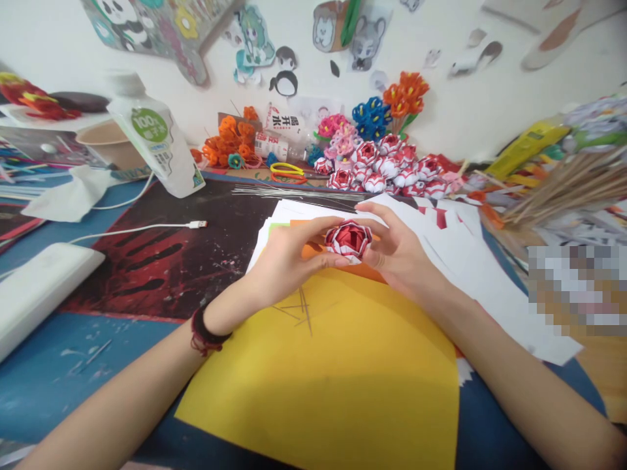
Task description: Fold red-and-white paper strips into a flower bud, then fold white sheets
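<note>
Carefully, the left hand [289, 254] and right hand [399, 251] pinch a red-and-white paper flower [349, 240] between their fingertips, holding it above the yellow sheet's [343, 365] far edge, near more such flowers [386, 166].

White wall [465, 117] is rising behind, cartoon cut-outs [368, 46] are decorating it, a blue-topped desk [44, 378] is stretching below, a wooden surface [612, 369] is showing at far right, soft light is washing the wall

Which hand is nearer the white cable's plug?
Left. The left hand is right of the plug, apart from it; the right hand is farther right, on the other side of the held flower.
</note>
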Available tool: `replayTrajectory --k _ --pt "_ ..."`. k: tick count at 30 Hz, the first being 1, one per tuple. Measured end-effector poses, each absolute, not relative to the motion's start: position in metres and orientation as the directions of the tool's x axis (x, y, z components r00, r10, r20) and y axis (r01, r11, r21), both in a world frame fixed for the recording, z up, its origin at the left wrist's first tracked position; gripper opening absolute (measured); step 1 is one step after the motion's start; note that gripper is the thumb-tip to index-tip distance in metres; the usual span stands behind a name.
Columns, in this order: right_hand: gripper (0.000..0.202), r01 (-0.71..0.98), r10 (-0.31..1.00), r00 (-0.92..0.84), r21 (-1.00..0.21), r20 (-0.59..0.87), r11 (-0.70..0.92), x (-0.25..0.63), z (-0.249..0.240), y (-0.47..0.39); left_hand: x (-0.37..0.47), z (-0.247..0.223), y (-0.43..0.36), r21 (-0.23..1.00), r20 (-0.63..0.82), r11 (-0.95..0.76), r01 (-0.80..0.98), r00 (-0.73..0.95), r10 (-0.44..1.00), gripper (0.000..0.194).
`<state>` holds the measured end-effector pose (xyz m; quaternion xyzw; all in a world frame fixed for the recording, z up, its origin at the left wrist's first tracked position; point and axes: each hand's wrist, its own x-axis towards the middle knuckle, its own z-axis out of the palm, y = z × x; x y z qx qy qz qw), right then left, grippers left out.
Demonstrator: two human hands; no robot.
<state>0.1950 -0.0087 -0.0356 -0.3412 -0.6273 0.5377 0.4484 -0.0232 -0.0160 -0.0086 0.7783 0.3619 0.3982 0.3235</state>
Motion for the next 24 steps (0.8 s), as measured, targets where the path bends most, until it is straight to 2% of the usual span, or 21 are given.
replayTrajectory --k 6,12,19,24 --pt "0.048 -0.029 0.894 -0.331 -0.950 0.302 0.310 0.191 -0.039 -0.011 -0.021 -0.017 -0.017 0.792 0.381 -0.520 0.320 0.406 0.831 0.052" --pt "0.046 -0.017 0.895 -0.288 -0.936 0.341 0.352 0.190 -0.041 -0.011 -0.017 -0.021 -0.018 0.803 0.350 -0.485 0.347 0.385 0.854 0.050" --pt "0.041 -0.134 0.897 -0.287 -0.941 0.336 0.310 0.192 -0.034 -0.012 -0.019 -0.020 -0.016 0.819 0.400 -0.507 0.269 0.364 0.841 0.051" --pt "0.038 -0.146 0.888 -0.354 -0.955 0.293 0.257 0.195 -0.030 -0.012 -0.022 -0.023 -0.011 0.766 0.469 -0.572 0.292 0.356 0.809 0.052"
